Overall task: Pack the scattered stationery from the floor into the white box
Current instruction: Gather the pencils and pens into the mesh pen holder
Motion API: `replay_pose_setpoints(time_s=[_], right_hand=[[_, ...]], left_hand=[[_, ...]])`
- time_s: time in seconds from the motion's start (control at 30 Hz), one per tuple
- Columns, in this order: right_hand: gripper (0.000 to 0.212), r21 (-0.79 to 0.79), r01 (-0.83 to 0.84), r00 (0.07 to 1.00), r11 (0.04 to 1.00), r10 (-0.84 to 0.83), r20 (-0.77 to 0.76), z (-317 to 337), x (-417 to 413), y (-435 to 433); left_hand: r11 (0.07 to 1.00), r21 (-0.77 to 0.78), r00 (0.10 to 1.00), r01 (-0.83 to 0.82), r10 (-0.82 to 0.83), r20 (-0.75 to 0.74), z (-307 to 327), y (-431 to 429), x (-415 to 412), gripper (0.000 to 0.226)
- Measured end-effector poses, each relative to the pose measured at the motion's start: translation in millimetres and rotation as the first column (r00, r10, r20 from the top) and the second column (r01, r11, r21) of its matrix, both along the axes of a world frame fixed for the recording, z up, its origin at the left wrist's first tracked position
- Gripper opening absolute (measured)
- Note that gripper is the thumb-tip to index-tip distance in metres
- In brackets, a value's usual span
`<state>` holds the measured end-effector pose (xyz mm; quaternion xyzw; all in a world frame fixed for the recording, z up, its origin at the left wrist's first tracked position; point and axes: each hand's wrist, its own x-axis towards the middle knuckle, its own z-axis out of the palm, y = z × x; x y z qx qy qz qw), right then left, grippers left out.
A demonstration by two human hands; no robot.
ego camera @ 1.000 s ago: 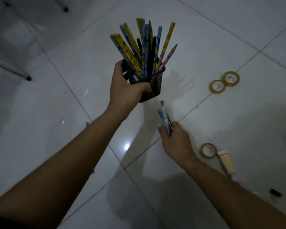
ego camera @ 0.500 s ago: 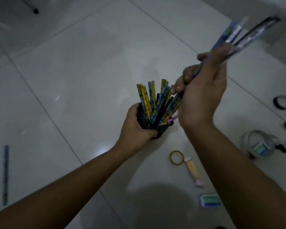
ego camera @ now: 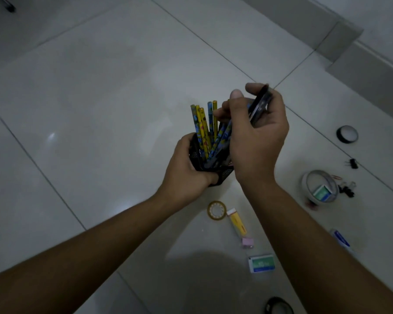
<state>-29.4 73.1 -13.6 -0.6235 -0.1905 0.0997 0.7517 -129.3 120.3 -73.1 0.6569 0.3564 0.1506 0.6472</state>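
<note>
My left hand (ego camera: 188,168) grips a black mesh pencil cup (ego camera: 222,174) above the floor, with several yellow and blue pencils (ego camera: 202,125) standing in it. My right hand (ego camera: 256,137) is right over the cup, fingers curled around a few dark pens (ego camera: 260,105) whose lower ends reach down among the pencils. The white box is not in view.
On the tiled floor lie an amber tape ring (ego camera: 216,210), a yellow glue stick (ego camera: 236,220), a pink eraser (ego camera: 247,242), a green-and-white small box (ego camera: 262,263), a grey tape roll (ego camera: 319,188), black tape rolls (ego camera: 347,134), binder clips (ego camera: 352,163). A wall skirting (ego camera: 372,62) runs at upper right.
My right hand picked pens off the floor, lifted them, and has now lowered them into the cup. The left hand keeps hold of the cup, brought lower and nearer.
</note>
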Motion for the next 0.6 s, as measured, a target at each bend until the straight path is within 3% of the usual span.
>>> replay_pose_setpoints(time_s=[0.2,0.33,0.5,0.6], right_hand=[[0.013,0.037,-0.025,0.996,0.999,0.022,0.089,9.6,10.9,-6.4],[0.019,-0.115,-0.061,0.971,0.992,0.086,0.224,13.3,20.3,-15.8],[0.025,-0.307,-0.228,0.88,0.924,0.331,0.342,24.6,38.1,-38.9],[0.026,-0.283,-0.152,0.877,0.947,0.261,0.403,33.8,55.6,-65.1]], left_hand=[[1.0,0.012,1.0,0.016,-0.016,-0.01,2.9,-3.6,2.7,0.084],[1.0,0.015,1.0,0.023,-0.023,-0.001,5.4,-5.8,4.3,0.083],[0.999,0.006,0.999,0.045,-0.045,0.003,10.8,-10.8,7.3,0.085],[0.998,0.006,0.998,0.063,-0.063,-0.005,14.8,-16.2,10.3,0.085]])
